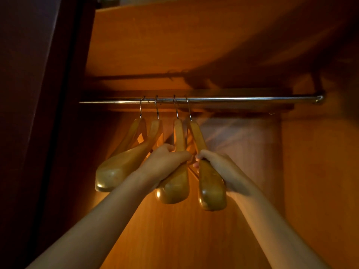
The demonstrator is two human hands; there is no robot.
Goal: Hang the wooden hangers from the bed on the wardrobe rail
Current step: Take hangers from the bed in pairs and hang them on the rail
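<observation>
Orange-brown wooden wardrobe interior fills the view, dimly lit. Four glossy light-wood hangers with thin metal hooks sit on the chrome wardrobe rail just above both hands. The left hand curls round the third hanger. The right hand grips the fourth hanger, just beside it. The other two dangle untouched left of the left hand, and a dark door panel stands beyond them. The step looks like seating these last two hooks. Next comes a gentle release so nothing swings off. The bed is out of view, so I cannot tell whether more hangers remain.
</observation>
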